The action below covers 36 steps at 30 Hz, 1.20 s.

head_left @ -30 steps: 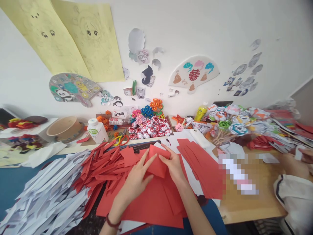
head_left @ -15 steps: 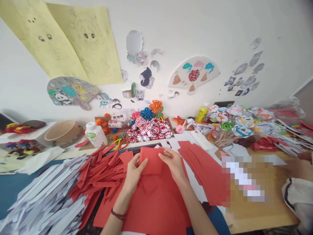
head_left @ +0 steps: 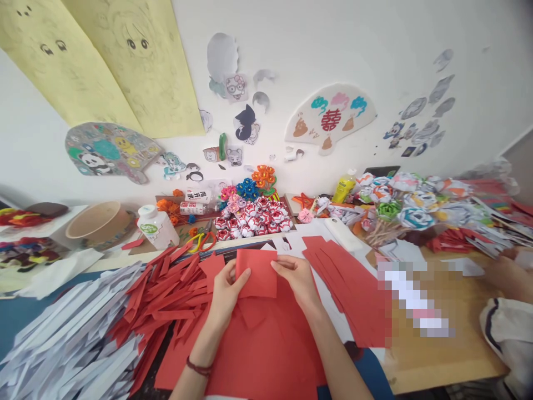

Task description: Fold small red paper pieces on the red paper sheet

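Observation:
A small red paper square [head_left: 257, 273] is held up between both hands, above a large red sheet [head_left: 262, 355]. My left hand [head_left: 229, 283] grips its left edge, thumb on the front and fingers behind. At its upper right edge, my right hand [head_left: 293, 272] pinches the paper between thumb and fingers. Folded red strips [head_left: 170, 294] are heaped to the left, beside a larger pile of folded white strips [head_left: 79, 333]. Flat red sheets [head_left: 347, 294] lie to the right of my right hand.
Behind the hands stand red-and-white paper flowers [head_left: 254, 219], scissors [head_left: 202, 241] and a white bottle [head_left: 158, 228]. A wooden bowl [head_left: 100, 222] is at the left. Many paper flowers [head_left: 416, 208] lie at the right, near another person's sleeve [head_left: 510, 333].
The view has shifted slightly. My right hand's fingers have moved a little at the paper's right edge, and the square shows slightly wider. Both hands still hold it.

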Available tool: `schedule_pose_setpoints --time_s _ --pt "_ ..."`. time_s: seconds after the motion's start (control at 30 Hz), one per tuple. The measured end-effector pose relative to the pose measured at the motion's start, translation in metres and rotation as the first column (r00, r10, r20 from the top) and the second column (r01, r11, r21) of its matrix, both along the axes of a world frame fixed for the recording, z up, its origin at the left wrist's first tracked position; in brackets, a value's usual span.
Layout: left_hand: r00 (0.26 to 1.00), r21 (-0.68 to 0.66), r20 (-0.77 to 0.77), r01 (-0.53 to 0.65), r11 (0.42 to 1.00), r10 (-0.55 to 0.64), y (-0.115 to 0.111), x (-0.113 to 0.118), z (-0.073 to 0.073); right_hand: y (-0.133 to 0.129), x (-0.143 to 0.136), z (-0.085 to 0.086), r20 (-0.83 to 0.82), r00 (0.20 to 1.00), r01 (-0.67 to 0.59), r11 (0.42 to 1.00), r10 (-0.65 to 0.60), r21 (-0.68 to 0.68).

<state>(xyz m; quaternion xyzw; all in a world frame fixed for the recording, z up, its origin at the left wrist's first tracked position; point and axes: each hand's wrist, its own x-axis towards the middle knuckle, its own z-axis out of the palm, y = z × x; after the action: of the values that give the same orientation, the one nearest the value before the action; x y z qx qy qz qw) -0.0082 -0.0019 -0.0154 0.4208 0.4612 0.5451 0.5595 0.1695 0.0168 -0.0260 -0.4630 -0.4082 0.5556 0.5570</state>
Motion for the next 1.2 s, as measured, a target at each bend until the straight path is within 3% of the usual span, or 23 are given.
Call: schedule_pose_setpoints --time_s 0.27,0.47,0.67,0.83,1.0,1.2 --pt "0.999 0.009 -0.049 -0.010 1.000 0.010 0.002 0.000 0.003 0.000 0.002 -0.003 0.048 0.999 -0.004 1.000 0.003 0.029" --pt "0.985 -0.005 -0.165 -0.046 0.999 0.044 0.011 -0.015 -0.001 0.001 0.004 -0.005 0.092 0.996 0.000 0.999 -0.004 0.040" --pt "0.907 0.212 -0.392 -0.077 0.974 0.157 0.022 -0.023 0.004 0.001 0.002 -0.006 0.111 0.994 0.013 0.999 -0.018 0.048" --pt "0.772 0.320 -0.576 -0.087 0.943 0.267 0.018 -0.018 0.014 -0.001 0.002 -0.006 0.103 0.994 0.018 0.999 -0.023 0.045" --pt "0.663 0.267 -0.726 0.027 0.963 0.182 0.002 -0.017 0.012 -0.002 0.006 0.000 0.049 0.998 0.029 0.997 -0.032 0.066" --pt "0.473 0.383 -0.790 -0.115 0.916 0.390 -0.008 -0.006 0.004 -0.005 0.001 0.000 0.008 0.999 0.042 0.997 -0.042 0.072"
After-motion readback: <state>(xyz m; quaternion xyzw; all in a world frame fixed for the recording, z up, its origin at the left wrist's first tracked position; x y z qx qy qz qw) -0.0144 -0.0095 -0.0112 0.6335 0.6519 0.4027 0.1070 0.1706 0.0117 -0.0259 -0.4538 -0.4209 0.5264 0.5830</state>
